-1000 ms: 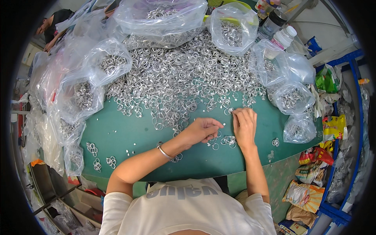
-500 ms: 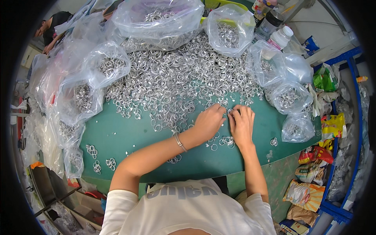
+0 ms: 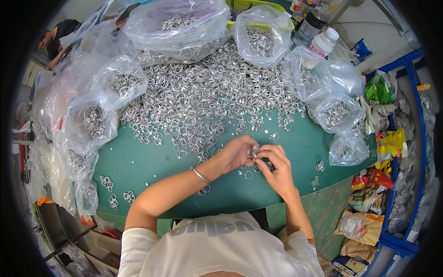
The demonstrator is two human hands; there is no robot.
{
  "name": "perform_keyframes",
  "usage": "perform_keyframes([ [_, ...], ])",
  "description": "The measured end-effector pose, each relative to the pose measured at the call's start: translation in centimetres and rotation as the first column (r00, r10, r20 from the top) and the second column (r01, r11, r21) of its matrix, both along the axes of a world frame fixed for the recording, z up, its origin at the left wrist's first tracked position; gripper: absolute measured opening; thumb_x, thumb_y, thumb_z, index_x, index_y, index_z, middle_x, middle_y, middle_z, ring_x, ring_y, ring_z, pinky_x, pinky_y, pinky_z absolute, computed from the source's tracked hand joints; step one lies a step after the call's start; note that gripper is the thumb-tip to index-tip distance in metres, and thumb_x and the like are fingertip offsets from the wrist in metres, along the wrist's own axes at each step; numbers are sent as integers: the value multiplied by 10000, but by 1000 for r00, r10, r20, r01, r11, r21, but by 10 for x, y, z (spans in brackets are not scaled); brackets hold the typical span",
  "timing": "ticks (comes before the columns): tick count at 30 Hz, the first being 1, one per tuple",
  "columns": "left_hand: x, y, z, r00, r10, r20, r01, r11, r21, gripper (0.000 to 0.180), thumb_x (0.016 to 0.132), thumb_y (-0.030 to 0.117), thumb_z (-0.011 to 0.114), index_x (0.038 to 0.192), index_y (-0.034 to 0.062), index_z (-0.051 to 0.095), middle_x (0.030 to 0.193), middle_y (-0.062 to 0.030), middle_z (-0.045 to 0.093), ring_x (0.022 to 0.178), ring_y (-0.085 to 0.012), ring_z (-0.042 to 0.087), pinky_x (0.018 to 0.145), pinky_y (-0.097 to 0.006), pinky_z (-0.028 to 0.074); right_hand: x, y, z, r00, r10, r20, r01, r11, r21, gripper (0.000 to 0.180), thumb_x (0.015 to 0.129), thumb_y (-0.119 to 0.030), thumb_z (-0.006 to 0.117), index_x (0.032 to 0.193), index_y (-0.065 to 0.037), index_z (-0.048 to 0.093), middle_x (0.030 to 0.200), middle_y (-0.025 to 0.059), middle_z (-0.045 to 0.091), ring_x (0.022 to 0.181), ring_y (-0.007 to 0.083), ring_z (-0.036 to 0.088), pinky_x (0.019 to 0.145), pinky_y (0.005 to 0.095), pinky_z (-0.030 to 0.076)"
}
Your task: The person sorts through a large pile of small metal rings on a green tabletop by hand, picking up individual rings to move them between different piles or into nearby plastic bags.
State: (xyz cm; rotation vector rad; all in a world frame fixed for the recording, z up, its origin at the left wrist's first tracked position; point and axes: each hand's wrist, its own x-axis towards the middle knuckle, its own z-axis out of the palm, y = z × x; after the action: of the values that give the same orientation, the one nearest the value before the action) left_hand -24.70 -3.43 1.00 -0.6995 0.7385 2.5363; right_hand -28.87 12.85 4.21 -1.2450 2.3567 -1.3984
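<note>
Above the green table (image 3: pixel 152 161), my two hands meet in front of me. My left hand (image 3: pixel 236 153), palm turned partly up and a metal bracelet at its wrist, is curled around a few small silver metal rings (image 3: pixel 252 152). The thumb and fingers of my right hand (image 3: pixel 278 167) pinch at those same rings; exactly which ring they grip is too small to make out. A few loose rings (image 3: pixel 248 175) lie on the table just below my hands, partly hidden. Beyond them spreads a big heap of similar rings (image 3: pixel 198 87).
Open clear plastic bags of rings ring the heap: a large one (image 3: pixel 180 39), others at left (image 3: pixel 121 81) and right (image 3: pixel 339 113). Small ring clusters (image 3: pixel 106 183) lie at the table's left. Bottles (image 3: pixel 324 42) stand far right, beside a blue rack (image 3: pixel 417 115). Another person (image 3: pixel 62 39) is far left.
Both hands have drawn back from the heap's near edge toward me and come together. My left palm has turned upward, showing rings in it. The whole view has shifted slightly.
</note>
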Motion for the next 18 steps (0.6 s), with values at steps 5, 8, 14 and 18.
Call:
perform_keyframes([
  [5, 4, -3, 8, 998, 63, -28, -61, 997, 52, 291, 911, 270, 521, 699, 71, 506, 559, -24, 458, 449, -87, 389, 394, -203, 277, -25, 4, -9, 951, -255, 176, 278, 953, -123, 165, 798, -38, 660, 958, 3, 649, 964, 108, 649, 883, 240, 609, 771, 329, 474],
  [8, 8, -8, 1, 995, 12, -102, 6, 984, 179, 277, 918, 248, 511, 711, 63, 507, 601, -36, 466, 459, -74, 352, 385, -204, 255, -58, 11, -21, 865, -420, -276, 467, 873, 137, 413, 831, -150, 670, 1187, 19, 547, 1234, 174, 542, 1156, 335, 483, 947, 416, 388],
  [14, 17, -6, 15, 988, 145, 48, -144, 989, -28, 343, 983, 293, 441, 759, 48, 527, 749, -81, 535, 505, -81, 379, 383, -190, 272, -43, 5, -41, 907, -268, -325, 377, 860, 344, 474, 813, -145, 685, 1231, 11, 525, 1361, 204, 409, 1226, 386, 400, 1022, 482, 308],
  [18, 24, -14, 12, 992, 119, 48, -115, 991, -72, 338, 999, 295, 418, 843, 29, 559, 770, -70, 546, 532, -83, 395, 397, -190, 283, -49, 13, -34, 902, -381, -201, 416, 892, 176, 339, 767, -33, 696, 1088, -4, 593, 1200, 153, 533, 1113, 331, 506, 940, 378, 410],
])
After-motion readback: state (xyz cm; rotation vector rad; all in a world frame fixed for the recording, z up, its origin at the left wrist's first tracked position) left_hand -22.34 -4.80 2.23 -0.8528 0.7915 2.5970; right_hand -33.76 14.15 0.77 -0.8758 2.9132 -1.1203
